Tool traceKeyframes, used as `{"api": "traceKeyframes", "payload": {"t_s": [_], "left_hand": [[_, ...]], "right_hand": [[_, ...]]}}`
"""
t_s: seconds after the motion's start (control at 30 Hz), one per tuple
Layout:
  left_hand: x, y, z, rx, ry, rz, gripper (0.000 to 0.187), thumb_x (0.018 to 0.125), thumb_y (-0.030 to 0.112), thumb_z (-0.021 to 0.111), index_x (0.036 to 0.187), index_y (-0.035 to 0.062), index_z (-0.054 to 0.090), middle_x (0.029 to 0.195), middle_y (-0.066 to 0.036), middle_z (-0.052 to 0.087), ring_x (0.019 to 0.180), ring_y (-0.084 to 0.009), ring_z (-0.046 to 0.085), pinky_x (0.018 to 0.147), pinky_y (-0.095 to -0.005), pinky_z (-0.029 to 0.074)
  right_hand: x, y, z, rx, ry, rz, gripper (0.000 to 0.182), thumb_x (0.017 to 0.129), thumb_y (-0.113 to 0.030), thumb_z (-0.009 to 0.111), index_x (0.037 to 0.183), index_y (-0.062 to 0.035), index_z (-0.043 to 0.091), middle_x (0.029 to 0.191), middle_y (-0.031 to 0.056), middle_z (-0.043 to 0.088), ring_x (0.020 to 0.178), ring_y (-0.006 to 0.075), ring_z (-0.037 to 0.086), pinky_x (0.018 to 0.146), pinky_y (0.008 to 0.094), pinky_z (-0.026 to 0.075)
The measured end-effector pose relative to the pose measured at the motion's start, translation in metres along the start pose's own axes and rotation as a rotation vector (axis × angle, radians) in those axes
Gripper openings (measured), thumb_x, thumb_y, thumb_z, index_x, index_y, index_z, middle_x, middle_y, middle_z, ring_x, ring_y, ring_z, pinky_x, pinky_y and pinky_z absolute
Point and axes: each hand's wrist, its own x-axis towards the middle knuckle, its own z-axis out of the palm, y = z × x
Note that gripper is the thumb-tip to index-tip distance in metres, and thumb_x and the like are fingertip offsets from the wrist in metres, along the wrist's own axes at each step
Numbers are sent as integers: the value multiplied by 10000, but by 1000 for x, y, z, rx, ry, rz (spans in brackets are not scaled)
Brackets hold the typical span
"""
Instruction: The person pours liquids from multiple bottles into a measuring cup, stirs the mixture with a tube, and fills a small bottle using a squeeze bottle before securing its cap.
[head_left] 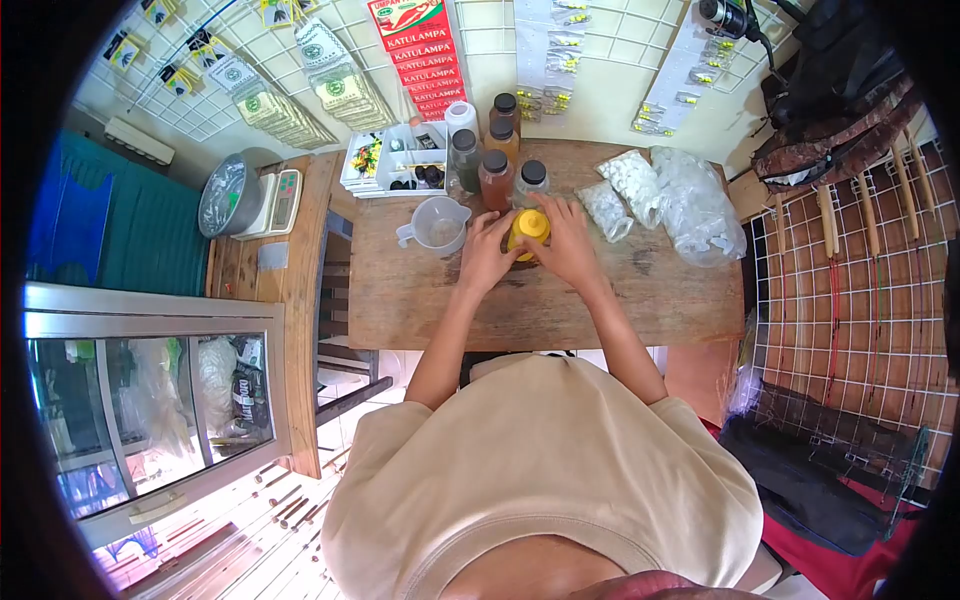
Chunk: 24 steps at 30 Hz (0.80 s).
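A yellow squeeze bottle (531,224) with a yellow cap stands on the wooden table between my hands. My left hand (486,256) curls round its left side, thumb near its front. My right hand (568,246) wraps its right side, with fingers reaching behind the cap. Just behind my fingers is a clear bottle (531,180) with a black cap. An amber-red bottle (495,182) stands beside it, and a dark green one (465,160) is further left. To the left of my left hand sits a clear plastic measuring jug (438,226).
A white organizer tray (376,184) holds small items at the back left. Plastic bags (690,210) with white contents lie right. A kitchen scale (280,203) with a metal bowl occupies the left counter, above a glass-fronted cabinet (165,400). Wire racks (850,300) line the right side.
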Motion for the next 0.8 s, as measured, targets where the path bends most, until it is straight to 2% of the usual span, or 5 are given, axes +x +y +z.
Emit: {"api": "traceKeyframes", "payload": {"t_s": [0.1,0.2,0.37,0.7,0.8], "left_hand": [[0,2,-3,-1,5,0,612,722,220,800,1276,92,574,1174,-145,642,1207,-327,497,1014,-421,404],[0,2,-4,-12,13,-5,614,722,225,800,1277,93,573,1177,-146,641,1204,-329,499,1012,-422,407],[1,-2,-4,-34,10,-5,620,718,220,801,1280,94,572,1184,-145,639,1201,-332,501,1002,-425,417],[5,-5,-5,-54,-25,20,638,713,197,800,1295,95,559,1200,-139,629,1209,-328,490,1014,-421,402],[6,-7,-5,-61,-38,6,644,713,198,801,1298,89,555,1197,-146,626,1211,-327,489,1015,-422,400]], "right_hand": [[1,9,3,69,-87,61,627,759,-139,700,1339,-93,467,1187,125,558,1125,340,457,984,443,334],[1,11,1,33,-108,-150,628,765,-168,704,1348,-149,468,1233,97,549,1147,329,445,984,470,312],[3,4,-1,61,-92,50,644,757,-119,679,1361,-204,471,1271,83,539,1167,332,429,1017,463,286],[10,22,7,90,-152,9,706,742,-115,699,1396,-144,434,1292,106,522,1163,344,452,984,472,342],[14,19,1,127,-197,-135,711,740,-119,703,1397,-145,431,1304,115,513,1163,342,463,980,469,351]]}}
